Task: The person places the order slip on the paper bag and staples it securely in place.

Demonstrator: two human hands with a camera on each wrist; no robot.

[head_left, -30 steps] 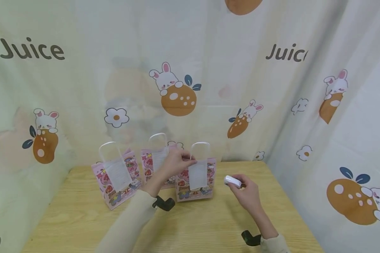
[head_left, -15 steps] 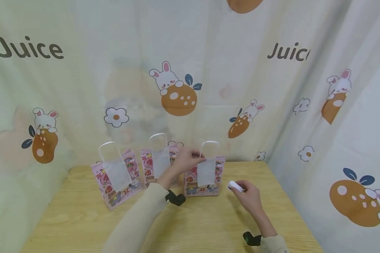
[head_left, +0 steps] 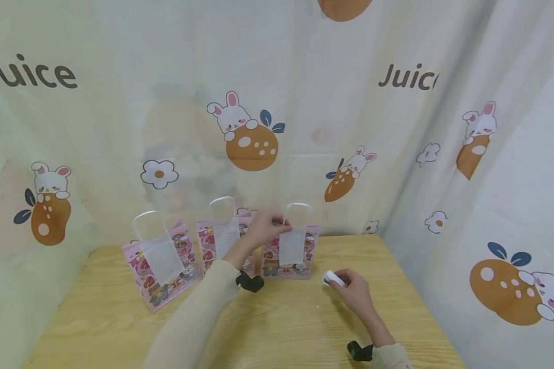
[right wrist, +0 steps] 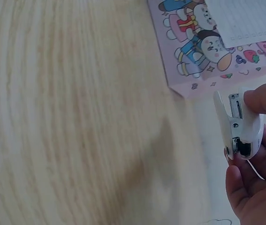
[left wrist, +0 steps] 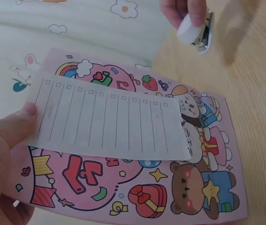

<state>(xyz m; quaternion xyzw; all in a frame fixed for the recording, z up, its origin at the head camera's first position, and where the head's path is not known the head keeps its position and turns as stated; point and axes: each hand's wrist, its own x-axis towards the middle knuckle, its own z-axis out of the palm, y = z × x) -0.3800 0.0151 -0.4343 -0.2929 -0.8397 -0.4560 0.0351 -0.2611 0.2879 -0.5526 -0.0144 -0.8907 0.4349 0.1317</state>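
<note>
My left hand point(head_left: 264, 229) pinches the top edge of a pink cartoon gift bag point(head_left: 270, 264), the rightmost one. Its thumb lies on a lined checklist paper point(left wrist: 104, 119) that hangs over the bag's front, as the left wrist view shows. A white looped handle point(head_left: 298, 205) rises above that bag. To the right, my right hand point(head_left: 354, 293) holds a small white stapler point(right wrist: 250, 119) between thumb and fingers, close over the table. The stapler's jaws stand apart with nothing between them in the right wrist view.
Two more pink bags stand at the left, a front one point(head_left: 138, 271) and a middle one point(head_left: 206, 238), each with a white handle and lined paper on its front. The wooden table point(head_left: 277, 328) is bordered behind by a printed curtain point(head_left: 304, 169).
My left hand has shifted the rightmost bag rightward and back, away from the middle bag. The right hand, still holding the stapler, has lowered a little. The head view has turned slightly.
</note>
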